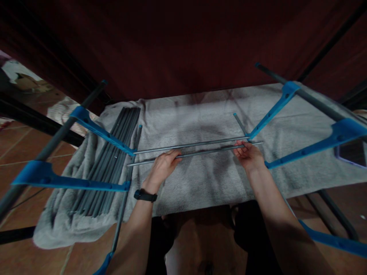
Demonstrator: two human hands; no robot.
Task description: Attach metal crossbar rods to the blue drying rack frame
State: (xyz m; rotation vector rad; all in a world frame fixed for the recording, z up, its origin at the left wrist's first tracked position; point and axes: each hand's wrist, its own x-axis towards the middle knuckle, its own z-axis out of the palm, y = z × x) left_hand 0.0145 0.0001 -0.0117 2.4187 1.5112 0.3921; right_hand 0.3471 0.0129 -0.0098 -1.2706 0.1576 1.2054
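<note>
Holding a loose grey rod [206,152] mid-scene, left hand [164,164] and right hand [249,156] closed round it, nearside of one crossbar [189,145] apparently fitted between blue arms [106,134]; rod bundle [110,168] at left seemingly unused.

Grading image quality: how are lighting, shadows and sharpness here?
Head view: dim, the dark red backdrop especially; head view: soft shadows across the grey cloth; head view: faint sheen on the held metal rod, fine detail slightly soft, apparent wide-angle stretching near edges.

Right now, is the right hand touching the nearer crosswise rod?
Touching: the head view shows the right hand gripping the nearer crosswise rod near its right end.
</note>
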